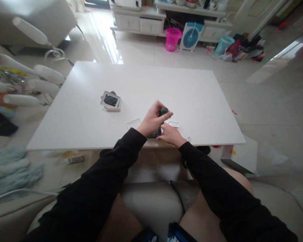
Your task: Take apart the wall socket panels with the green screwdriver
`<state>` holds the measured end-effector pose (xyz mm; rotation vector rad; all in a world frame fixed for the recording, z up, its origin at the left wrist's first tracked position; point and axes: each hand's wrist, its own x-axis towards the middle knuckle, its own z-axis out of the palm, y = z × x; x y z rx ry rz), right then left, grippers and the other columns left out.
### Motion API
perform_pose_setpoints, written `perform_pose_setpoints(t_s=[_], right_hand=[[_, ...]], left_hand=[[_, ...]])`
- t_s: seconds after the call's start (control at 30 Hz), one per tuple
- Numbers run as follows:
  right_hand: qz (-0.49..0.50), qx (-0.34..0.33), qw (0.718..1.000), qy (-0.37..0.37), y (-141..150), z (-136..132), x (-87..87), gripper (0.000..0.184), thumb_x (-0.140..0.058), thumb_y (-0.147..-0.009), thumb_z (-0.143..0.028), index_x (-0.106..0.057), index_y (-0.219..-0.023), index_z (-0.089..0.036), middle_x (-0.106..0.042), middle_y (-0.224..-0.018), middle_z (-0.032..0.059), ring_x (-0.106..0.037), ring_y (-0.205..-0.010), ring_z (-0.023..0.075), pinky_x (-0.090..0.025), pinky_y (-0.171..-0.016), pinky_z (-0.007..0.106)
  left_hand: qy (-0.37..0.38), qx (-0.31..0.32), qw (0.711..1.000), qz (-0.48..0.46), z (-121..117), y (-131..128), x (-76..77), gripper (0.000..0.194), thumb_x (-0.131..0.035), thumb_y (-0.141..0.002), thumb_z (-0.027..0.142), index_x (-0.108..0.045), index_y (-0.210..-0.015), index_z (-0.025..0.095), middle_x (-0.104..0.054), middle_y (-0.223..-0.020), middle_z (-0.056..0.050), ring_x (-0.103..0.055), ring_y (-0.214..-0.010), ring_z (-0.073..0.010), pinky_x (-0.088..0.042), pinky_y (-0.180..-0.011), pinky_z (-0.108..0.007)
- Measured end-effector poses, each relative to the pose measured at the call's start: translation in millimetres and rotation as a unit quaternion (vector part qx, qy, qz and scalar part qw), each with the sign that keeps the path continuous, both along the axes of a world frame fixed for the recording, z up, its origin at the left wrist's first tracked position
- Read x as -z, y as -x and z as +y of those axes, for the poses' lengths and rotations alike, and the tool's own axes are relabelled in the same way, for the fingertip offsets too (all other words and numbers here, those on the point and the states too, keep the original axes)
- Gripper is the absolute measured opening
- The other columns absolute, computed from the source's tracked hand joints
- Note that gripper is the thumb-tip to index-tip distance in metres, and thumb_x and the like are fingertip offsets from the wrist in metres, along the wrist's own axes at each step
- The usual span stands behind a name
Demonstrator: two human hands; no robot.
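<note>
My left hand (154, 118) is closed around the upright handle of a screwdriver (164, 110), black and green at its top end. The screwdriver's tip is hidden by my hands. Under them, at the table's near edge, lies a dark flat device (154, 133), partly covered by my left wrist. My right hand (172, 134) grips the right side of this device, thumb and fingers close to the screwdriver. A clear plastic lid (133, 123) lies left of my left hand. A small clear case (174, 124) rests just beyond my right hand.
On the white table (187, 97), a light open box (112, 103) with a dark panel stands at left. A small clear piece (189, 139) lies near the front edge. White lamp arms (46, 85) reach toward the table's left side. A sofa (151, 200) is beneath me.
</note>
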<state>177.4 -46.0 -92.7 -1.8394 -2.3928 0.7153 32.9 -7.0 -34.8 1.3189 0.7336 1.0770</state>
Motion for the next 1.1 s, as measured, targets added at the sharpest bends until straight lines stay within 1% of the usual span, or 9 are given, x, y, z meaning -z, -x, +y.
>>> perform_pose_setpoints(t_s=[0.1,0.2,0.43,0.57,0.63,0.7,0.8,0.9,1.1], right_hand=[[0.009,-0.002,1.0,-0.004,0,0,-1.4,0.048,-0.086,-0.082,-0.038,-0.065,-0.121,-0.019,-0.067,-0.124,0.0104,-0.07,-0.107,0.0297,-0.056,-0.086,0.038],[0.008,-0.005,1.0,-0.004,0,0,-2.8,0.05,-0.086,-0.082,-0.037,-0.065,-0.123,-0.019,-0.066,-0.125,0.011,-0.07,-0.108,0.0305,-0.056,-0.086,0.037],[0.005,-0.005,1.0,0.011,2,0,0.4,0.056,-0.084,-0.083,-0.038,-0.063,-0.131,-0.018,-0.066,-0.131,0.0134,-0.069,-0.113,0.0327,-0.056,-0.094,0.04],[0.022,0.008,0.999,-0.033,-8,4,-7.8,0.098,-0.091,-0.073,-0.04,-0.042,-0.155,-0.017,-0.049,-0.154,0.0207,-0.055,-0.135,0.0398,-0.053,-0.106,0.051],[0.028,0.031,0.995,-0.086,-20,10,-17.6,0.12,-0.094,-0.068,-0.038,-0.026,-0.164,-0.017,-0.033,-0.165,0.0234,-0.041,-0.147,0.0429,-0.049,-0.112,0.057],[0.046,0.071,0.985,-0.149,-36,17,-27.4,0.126,-0.092,-0.07,-0.034,-0.013,-0.168,-0.019,-0.019,-0.172,0.0219,-0.031,-0.154,0.042,-0.046,-0.115,0.059],[0.056,0.085,0.98,-0.17,-54,21,-33.4,0.113,-0.085,-0.076,-0.029,-0.018,-0.167,-0.021,-0.023,-0.171,0.019,-0.029,-0.156,0.0395,-0.04,-0.12,0.06],[0.023,0.049,0.994,-0.094,-55,17,-28.1,0.096,-0.084,-0.077,-0.03,-0.037,-0.159,-0.018,-0.038,-0.163,0.0196,-0.039,-0.149,0.0387,-0.042,-0.119,0.057],[-0.03,-0.104,0.994,0.017,-38,5,-21.0,0.056,-0.085,-0.08,-0.027,-0.068,-0.132,-0.016,-0.063,-0.142,0.0165,-0.055,-0.136,0.0363,-0.046,-0.114,0.048]], left_hand=[[0.018,0.024,0.999,-0.041,1,-1,3.1,0.028,-0.064,-0.093,0.048,-0.059,-0.101,0.021,-0.061,-0.086,-0.001,-0.059,-0.082,-0.0145,-0.05,-0.079,-0.03],[0.003,0.059,0.998,-0.031,3,2,4.2,0.044,-0.048,-0.099,0.058,-0.07,-0.094,0.02,-0.064,-0.091,-0.005,-0.059,-0.087,-0.0181,-0.051,-0.082,-0.034],[-0.026,0.097,0.995,0.012,4,6,-1.9,0.049,-0.068,-0.088,0.068,-0.074,-0.096,0.02,-0.072,-0.103,-0.008,-0.064,-0.097,-0.0199,-0.051,-0.085,-0.033],[-0.014,0.042,0.999,-0.011,0,1,-3.4,0.046,-0.086,-0.077,0.054,-0.061,-0.092,0.018,-0.072,-0.103,-0.008,-0.066,-0.099,-0.0189,-0.051,-0.089,-0.033],[-0.006,0.007,1.0,-0.017,-1,-1,-1.8,0.046,-0.087,-0.077,0.047,-0.053,-0.091,0.02,-0.07,-0.093,-0.004,-0.065,-0.089,-0.016,-0.05,-0.083,-0.031],[-0.006,-0.015,1.0,-0.021,-2,-3,0.7,0.043,-0.083,-0.082,0.045,-0.048,-0.094,0.022,-0.065,-0.086,0.001,-0.062,-0.08,-0.0133,-0.049,-0.078,-0.029],[-0.003,-0.002,0.999,-0.047,1,-4,4.0,0.032,-0.064,-0.094,0.053,-0.055,-0.1,0.023,-0.062,-0.087,0.0,-0.06,-0.081,-0.0142,-0.05,-0.081,-0.031],[0.013,0.022,0.997,-0.067,5,-3,5.3,0.042,-0.051,-0.098,0.06,-0.065,-0.096,0.02,-0.064,-0.091,-0.005,-0.061,-0.089,-0.0172,-0.052,-0.084,-0.032],[0.008,0.041,0.999,-0.003,5,2,0.6,0.039,-0.079,-0.084,0.052,-0.066,-0.099,0.019,-0.067,-0.092,-0.003,-0.06,-0.079,-0.0132,-0.048,-0.069,-0.027]])
